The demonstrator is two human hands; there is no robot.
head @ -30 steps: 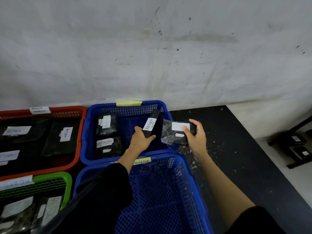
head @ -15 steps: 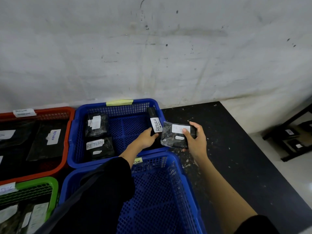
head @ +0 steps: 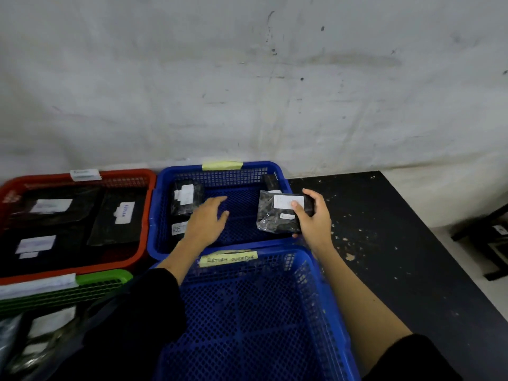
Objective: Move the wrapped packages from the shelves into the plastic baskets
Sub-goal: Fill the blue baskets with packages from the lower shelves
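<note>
Left hand (head: 207,221) has just let go of the narrow "return" package (head: 270,182), now leaning in the far blue basket's (head: 220,168) right corner, so that one's delivered; fingers spread, empty. Right hand (head: 313,215) grips a wrapped package (head: 277,213) over that basket. Count: four baskets, three packages inside this one.

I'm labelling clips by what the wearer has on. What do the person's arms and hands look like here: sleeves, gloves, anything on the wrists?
Both hands are bare: no gloves, rings, watch or bands show on the left hand or the right hand. Each arm wears a black sleeve pushed up, leaving the forearms uncovered. The right sleeve shows only at the bottom edge of the picture. No printing or markings are visible on the fabric.
</note>
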